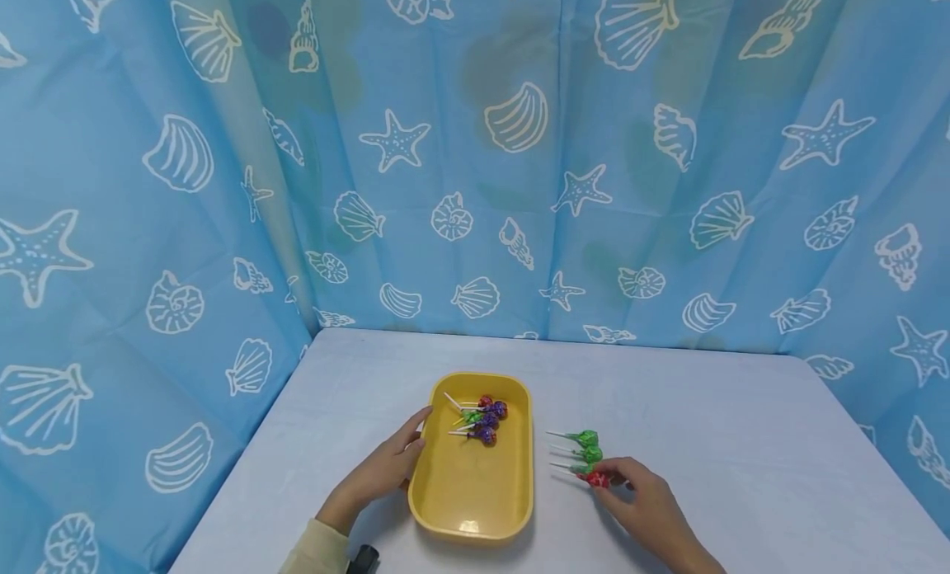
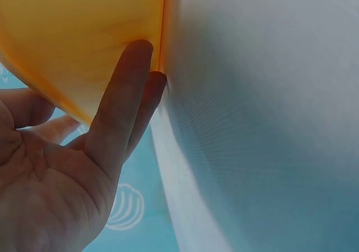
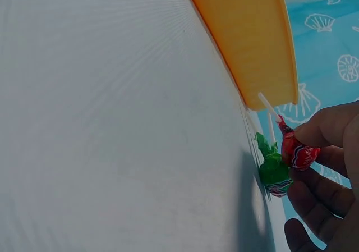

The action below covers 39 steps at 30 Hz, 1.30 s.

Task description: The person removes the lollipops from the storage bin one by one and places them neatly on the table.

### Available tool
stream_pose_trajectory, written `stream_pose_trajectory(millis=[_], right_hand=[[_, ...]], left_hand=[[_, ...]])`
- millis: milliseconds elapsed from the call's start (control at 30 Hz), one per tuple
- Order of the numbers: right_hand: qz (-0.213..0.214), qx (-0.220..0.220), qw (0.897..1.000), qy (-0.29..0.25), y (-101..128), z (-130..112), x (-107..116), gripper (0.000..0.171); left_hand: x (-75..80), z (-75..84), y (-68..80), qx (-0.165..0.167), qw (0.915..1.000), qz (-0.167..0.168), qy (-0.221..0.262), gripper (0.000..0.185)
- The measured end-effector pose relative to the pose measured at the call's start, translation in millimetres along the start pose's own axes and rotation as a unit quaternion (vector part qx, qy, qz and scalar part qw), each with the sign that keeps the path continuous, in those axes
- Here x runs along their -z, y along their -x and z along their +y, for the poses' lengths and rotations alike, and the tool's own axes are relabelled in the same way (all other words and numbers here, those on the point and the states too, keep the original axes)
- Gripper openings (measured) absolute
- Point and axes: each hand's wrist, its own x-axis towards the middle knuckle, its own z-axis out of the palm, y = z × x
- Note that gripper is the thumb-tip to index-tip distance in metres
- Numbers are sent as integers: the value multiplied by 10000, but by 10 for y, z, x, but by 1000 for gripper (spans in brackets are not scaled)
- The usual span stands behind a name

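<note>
My right hand (image 1: 641, 504) pinches a red-wrapped lollipop (image 1: 598, 480) by its candy end, with the white stick pointing left. Beside it, green-wrapped lollipops (image 1: 587, 437) lie in a column on the table, sticks also to the left. In the right wrist view, the red lollipop (image 3: 299, 151) is between thumb and fingers, right by a green one (image 3: 275, 173). My left hand (image 1: 387, 468) touches the left side of a yellow tray (image 1: 471, 496). Its fairly straight fingers (image 2: 120, 100) lie against the tray's outer wall in the left wrist view.
Several purple, red and green lollipops (image 1: 486, 421) lie in the tray's far half. A white cloth covers the table (image 1: 705, 442). Blue shell-patterned curtains (image 1: 557, 252) hang behind and at the sides. A dark cylindrical object (image 1: 364, 559) sits at the near edge.
</note>
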Motion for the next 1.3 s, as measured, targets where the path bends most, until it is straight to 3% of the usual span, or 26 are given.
stream_pose_trajectory(millis=[633, 933, 1300], right_hand=[[-224, -192, 9995, 119, 18, 36, 26, 25], [-562, -427, 9974, 137, 13, 43, 44, 24], [-420, -261, 9988, -6, 33, 50, 95, 29]], left_hand=[[-6, 12, 0, 57, 10000, 47, 31, 54], [5, 38, 14, -46, 10000, 0, 50, 53], [18, 50, 42, -136, 9997, -93, 168, 53]])
